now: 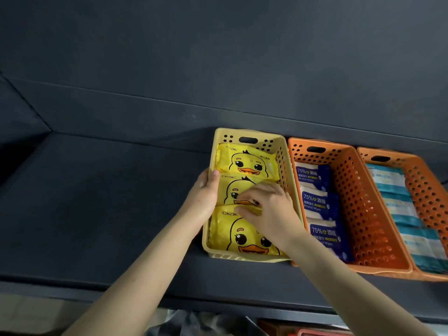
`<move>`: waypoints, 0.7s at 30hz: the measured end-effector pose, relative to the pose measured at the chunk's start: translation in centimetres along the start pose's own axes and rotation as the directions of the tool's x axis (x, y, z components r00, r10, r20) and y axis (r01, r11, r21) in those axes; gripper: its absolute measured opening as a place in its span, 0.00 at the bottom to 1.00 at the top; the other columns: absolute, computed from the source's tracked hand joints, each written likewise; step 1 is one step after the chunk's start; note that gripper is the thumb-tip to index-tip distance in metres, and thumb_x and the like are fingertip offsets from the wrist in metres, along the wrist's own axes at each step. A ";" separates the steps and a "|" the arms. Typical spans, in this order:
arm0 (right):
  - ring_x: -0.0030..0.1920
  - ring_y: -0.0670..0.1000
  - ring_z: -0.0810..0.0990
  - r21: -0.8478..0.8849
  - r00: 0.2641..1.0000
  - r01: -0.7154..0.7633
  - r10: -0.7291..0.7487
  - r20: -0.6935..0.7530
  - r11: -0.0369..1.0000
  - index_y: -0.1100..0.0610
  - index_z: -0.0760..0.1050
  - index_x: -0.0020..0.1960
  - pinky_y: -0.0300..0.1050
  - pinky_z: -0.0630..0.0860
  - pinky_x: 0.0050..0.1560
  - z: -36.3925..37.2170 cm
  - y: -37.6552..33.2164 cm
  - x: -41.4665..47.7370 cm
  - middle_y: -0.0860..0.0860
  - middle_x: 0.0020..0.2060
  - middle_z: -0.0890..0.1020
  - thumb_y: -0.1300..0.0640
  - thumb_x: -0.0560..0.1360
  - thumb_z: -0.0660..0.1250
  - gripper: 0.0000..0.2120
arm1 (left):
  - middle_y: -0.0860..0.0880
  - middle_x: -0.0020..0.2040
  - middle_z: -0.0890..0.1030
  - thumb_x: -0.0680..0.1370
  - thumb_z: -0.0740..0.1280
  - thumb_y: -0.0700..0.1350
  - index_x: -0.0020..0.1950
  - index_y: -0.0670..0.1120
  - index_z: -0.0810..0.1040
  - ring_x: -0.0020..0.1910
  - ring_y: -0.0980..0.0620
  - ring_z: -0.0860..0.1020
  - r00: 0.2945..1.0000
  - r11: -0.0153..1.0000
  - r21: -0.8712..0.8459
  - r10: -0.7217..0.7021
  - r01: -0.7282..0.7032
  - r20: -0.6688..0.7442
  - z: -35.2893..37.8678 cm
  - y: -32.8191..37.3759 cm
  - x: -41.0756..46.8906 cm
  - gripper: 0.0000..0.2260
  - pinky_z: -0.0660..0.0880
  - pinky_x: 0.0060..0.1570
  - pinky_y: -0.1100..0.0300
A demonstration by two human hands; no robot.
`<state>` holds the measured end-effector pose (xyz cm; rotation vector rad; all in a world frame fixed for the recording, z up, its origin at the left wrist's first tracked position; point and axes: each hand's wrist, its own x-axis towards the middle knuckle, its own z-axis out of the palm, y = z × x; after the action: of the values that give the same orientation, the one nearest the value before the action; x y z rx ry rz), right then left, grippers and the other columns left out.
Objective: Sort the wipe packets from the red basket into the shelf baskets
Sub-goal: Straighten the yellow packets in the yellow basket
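Three yellow duck packets (244,162) marked "ckak" fill the yellow basket (282,163). The left hand (206,192) grips its rim; the right hand (269,207) presses flat-fingered on the middle packet (225,190). Neighbouring blue packets (312,177) read "75% Alcohol Wipes".

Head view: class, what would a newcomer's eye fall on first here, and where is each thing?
The yellow basket on the dark shelf stands out first, holding three bright duck-print wipe packets in a row. The left hand holds its left rim while the right hand lies on the middle packet. To its right stand two orange baskets, the nearer with blue alcohol wipe packets, the farther with teal-and-white packets.
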<state>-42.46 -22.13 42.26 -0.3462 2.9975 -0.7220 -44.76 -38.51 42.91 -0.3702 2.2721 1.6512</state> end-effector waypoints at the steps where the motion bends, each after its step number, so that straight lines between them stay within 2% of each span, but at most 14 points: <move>1: 0.71 0.51 0.65 -0.016 1.000 -0.020 0.020 0.023 1.000 0.44 0.71 0.69 0.56 0.61 0.73 -0.3 0.2 0.1 0.45 0.67 0.72 0.41 0.77 0.62 0.21 | 0.52 0.69 0.72 0.82 0.47 0.61 0.75 0.54 0.62 0.62 0.53 0.72 1.000 1.000 -0.005 0.008 -0.008 0.002 0.0 -0.1 0.1 0.24 0.66 0.51 0.59; 2: 0.76 0.53 0.56 -0.032 0.995 -0.049 0.052 0.088 0.998 0.44 0.61 0.75 0.57 0.53 0.76 -0.3 0.3 0.2 0.47 0.75 0.62 0.40 0.79 0.58 0.26 | 0.52 0.69 0.72 0.82 0.47 0.61 0.75 0.54 0.62 0.63 0.53 0.72 1.000 1.000 -0.008 0.012 -0.012 0.000 0.1 -0.2 0.2 0.24 0.66 0.51 0.59; 3: 0.79 0.54 0.45 -0.063 0.979 -0.085 0.096 0.181 0.994 0.43 0.49 0.78 0.56 0.44 0.76 0.0 0.2 0.4 0.48 0.79 0.49 0.39 0.80 0.53 0.30 | 0.52 0.70 0.71 0.82 0.48 0.61 0.76 0.54 0.61 0.65 0.52 0.71 1.000 1.000 -0.008 0.012 -0.012 -0.002 0.1 -0.3 0.2 0.24 0.66 0.52 0.59; 5: 0.75 0.54 0.30 -0.180 0.923 -0.133 0.188 0.336 0.975 0.42 0.31 0.76 0.54 0.32 0.72 0.9 0.0 0.9 0.47 0.76 0.30 0.36 0.80 0.45 0.32 | 0.52 0.70 0.71 0.82 0.48 0.61 0.76 0.54 0.61 0.68 0.50 0.71 1.000 1.000 -0.005 0.010 -0.010 -0.010 0.2 -0.5 0.4 0.24 0.66 0.54 0.58; 7: 0.72 0.54 0.23 -0.276 0.877 -0.133 0.242 0.415 0.952 0.41 0.23 0.72 0.57 0.29 0.73 1.5 -0.1 1.1 0.47 0.71 0.22 0.35 0.80 0.41 0.33 | 0.51 0.70 0.71 0.82 0.48 0.61 0.75 0.55 0.62 0.68 0.49 0.71 1.000 1.000 -0.009 0.009 -0.009 -0.017 0.2 -0.7 0.6 0.24 0.67 0.56 0.57; 13: 0.69 0.53 0.20 -0.324 0.823 -0.124 0.279 0.494 0.938 0.39 0.18 0.69 0.61 0.28 0.72 1.9 0.0 0.8 0.46 0.66 0.17 0.33 0.79 0.40 0.33 | 0.51 0.69 0.73 0.82 0.48 0.60 0.75 0.54 0.63 0.67 0.49 0.72 1.000 0.999 -0.030 0.026 -0.026 -0.009 0.3 -0.7 0.7 0.23 0.67 0.56 0.58; 17: 0.72 0.54 0.22 -0.278 0.813 -0.128 0.262 0.520 0.952 0.39 0.22 0.71 0.62 0.31 0.73 1.1 -0.2 1.3 0.46 0.69 0.19 0.33 0.78 0.43 0.34 | 0.51 0.68 0.73 0.82 0.48 0.60 0.74 0.54 0.64 0.67 0.49 0.72 1.000 0.999 -0.041 0.026 -0.026 -0.011 0.2 -0.7 0.6 0.23 0.67 0.56 0.58; 19: 0.74 0.55 0.27 -0.238 0.846 -0.146 0.246 0.474 0.960 0.40 0.30 0.76 0.64 0.36 0.73 0.2 -0.8 1.6 0.46 0.74 0.27 0.32 0.78 0.46 0.36 | 0.51 0.70 0.72 0.82 0.48 0.60 0.75 0.54 0.64 0.68 0.49 0.71 0.999 0.999 -0.042 0.028 -0.029 -0.018 0.2 -0.6 0.5 0.23 0.67 0.59 0.57; 21: 0.76 0.56 0.30 -0.228 0.908 -0.154 0.228 0.350 0.961 0.40 0.35 0.77 0.66 0.40 0.73 0.1 -1.5 2.2 0.47 0.77 0.33 0.31 0.77 0.46 0.35 | 0.50 0.73 0.69 0.83 0.48 0.59 0.76 0.53 0.62 0.71 0.49 0.68 0.999 0.999 -0.035 0.022 -0.023 -0.033 0.2 -0.4 0.3 0.23 0.65 0.64 0.55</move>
<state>-44.27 -23.94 42.86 -0.1651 2.6875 -0.3005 -44.91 -38.47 42.40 -0.3841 2.2809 1.7101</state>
